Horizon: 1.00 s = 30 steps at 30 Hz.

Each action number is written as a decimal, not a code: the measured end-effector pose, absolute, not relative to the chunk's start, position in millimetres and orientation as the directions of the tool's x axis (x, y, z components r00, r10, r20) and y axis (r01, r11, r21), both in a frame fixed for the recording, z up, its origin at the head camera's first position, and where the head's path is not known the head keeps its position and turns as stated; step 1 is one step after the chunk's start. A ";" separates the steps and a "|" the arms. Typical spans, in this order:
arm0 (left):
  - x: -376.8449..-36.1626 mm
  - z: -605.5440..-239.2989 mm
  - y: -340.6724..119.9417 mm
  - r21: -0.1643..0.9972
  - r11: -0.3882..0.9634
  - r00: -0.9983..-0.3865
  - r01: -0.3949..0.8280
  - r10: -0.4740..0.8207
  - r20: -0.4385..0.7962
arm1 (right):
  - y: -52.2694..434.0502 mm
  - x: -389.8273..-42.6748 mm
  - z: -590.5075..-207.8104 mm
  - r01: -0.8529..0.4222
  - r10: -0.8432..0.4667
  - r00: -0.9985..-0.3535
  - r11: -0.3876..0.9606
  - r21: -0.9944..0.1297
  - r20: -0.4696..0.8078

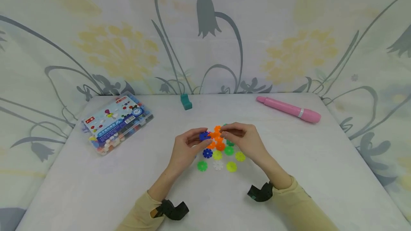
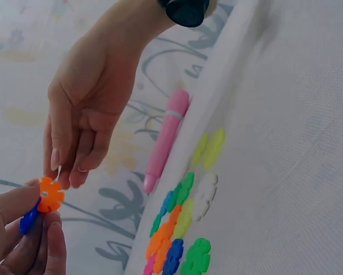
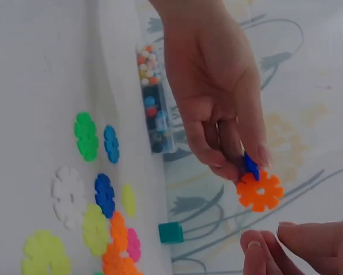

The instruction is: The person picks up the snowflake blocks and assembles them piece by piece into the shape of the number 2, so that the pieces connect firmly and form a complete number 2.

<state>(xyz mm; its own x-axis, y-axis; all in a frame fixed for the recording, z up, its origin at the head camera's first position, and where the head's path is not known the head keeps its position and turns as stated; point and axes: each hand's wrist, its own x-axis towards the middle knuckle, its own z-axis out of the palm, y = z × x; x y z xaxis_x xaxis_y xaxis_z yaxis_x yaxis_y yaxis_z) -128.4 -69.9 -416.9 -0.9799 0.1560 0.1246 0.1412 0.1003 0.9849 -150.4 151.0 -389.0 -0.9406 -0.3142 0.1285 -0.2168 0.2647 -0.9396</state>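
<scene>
Head: your left hand (image 1: pixel 187 145) pinches joined discs (image 1: pixel 208 136) at frame centre, above the surface (image 1: pixel 321 174).
Left wrist: right hand (image 2: pixel 82 109), fingers relaxed, empty.
Right wrist: discs (image 3: pixel 258 188) look light, stiff; grip rims.

White table (image 1: pixel 321 174) — on it a plastic parts box (image 1: pixel 117 123), a teal block (image 1: pixel 186 102), a pink marker (image 1: pixel 288 109) and loose snowflake discs (image 1: pixel 221 159).
</scene>
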 end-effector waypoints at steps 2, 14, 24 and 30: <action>-127.9 -417.5 -69.3 0.987 0.096 -0.983 0.127 0.143 0.112 | 158.8 -152.5 -385.7 -0.204 -0.292 -0.949 0.279 -0.939 0.119; -129.1 -414.7 -70.1 0.990 0.107 -0.993 0.094 0.077 0.086 | 201.2 -170.8 -383.4 -0.103 -0.210 -0.978 0.458 -0.883 0.004; -131.2 -412.8 -72.7 0.987 0.124 -0.994 0.101 0.065 0.093 | 209.9 -185.8 -404.9 -0.073 -0.282 -0.954 0.552 -0.831 -0.103; -130.8 -413.8 -71.7 0.987 0.128 -0.994 0.095 0.065 0.087 | 209.7 -188.5 -414.7 -0.107 -0.320 -0.936 0.655 -0.748 -0.147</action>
<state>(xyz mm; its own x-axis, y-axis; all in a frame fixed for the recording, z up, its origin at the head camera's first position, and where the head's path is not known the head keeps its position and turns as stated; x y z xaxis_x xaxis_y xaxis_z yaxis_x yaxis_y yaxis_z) -130.8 -71.7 -413.8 -0.9941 0.0646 0.0872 0.0950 0.1284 0.9872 -188.5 209.7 -414.7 -0.9358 -0.3204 -0.1469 -0.1068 0.6549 -0.7481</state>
